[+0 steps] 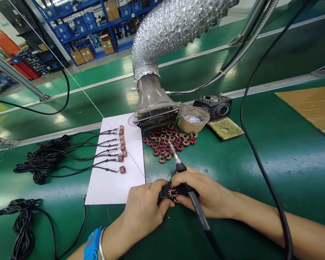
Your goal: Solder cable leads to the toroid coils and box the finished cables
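Note:
My left hand pinches a small copper-wound toroidal coil against a black piece, perhaps a cable end or holder. My right hand is shut around a soldering iron, and its metal tip points away from me. That tip is above the edge of a pile of red and copper toroidal coils on the green bench. My fingers hide part of the black piece.
A white sheet carries several wired coils in a row, with bundled black cable to its left. Behind stand a foil fume duct with hood, a solder cup and a black block. A loose black cable crosses the right side.

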`<action>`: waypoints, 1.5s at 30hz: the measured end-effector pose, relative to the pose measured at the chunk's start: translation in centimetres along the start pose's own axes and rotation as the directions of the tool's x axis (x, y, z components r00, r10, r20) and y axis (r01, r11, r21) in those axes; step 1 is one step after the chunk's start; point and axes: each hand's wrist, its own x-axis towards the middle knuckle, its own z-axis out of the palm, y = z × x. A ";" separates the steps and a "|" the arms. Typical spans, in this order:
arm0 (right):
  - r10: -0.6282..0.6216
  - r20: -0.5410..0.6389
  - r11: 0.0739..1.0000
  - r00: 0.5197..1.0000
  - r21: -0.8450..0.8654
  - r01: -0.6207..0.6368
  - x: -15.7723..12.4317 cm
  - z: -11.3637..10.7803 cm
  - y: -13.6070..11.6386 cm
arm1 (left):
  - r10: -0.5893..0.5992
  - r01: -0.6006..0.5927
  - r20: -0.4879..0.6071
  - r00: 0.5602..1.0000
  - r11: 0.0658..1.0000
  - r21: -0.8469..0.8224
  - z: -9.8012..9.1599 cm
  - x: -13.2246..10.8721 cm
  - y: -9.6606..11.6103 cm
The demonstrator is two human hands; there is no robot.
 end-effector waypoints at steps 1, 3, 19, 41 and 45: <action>0.000 -0.002 1.000 1.000 0.017 0.000 0.0 0.1 0.1 | 0.004 -0.004 -0.007 1.000 1.000 0.001 0.0 0.0 0.0; -0.017 0.003 0.998 1.000 0.059 0.017 0.1 0.3 0.2 | 0.008 -0.008 -0.023 1.000 1.000 0.000 0.0 0.0 0.1; -0.026 -0.146 0.997 0.989 0.073 0.037 1.4 -0.1 -1.0 | 0.005 -0.006 -0.048 0.999 1.000 -0.009 -0.1 0.0 0.2; -0.027 -0.151 1.000 0.988 -0.010 0.026 -0.1 -0.7 -1.7 | -0.088 0.124 0.092 0.992 0.837 -0.533 -1.2 1.3 -0.1; -0.027 -0.165 1.000 0.986 0.005 0.028 0.1 -0.1 -1.8 | -0.072 0.118 0.098 0.993 0.769 -0.629 -1.0 1.3 -0.5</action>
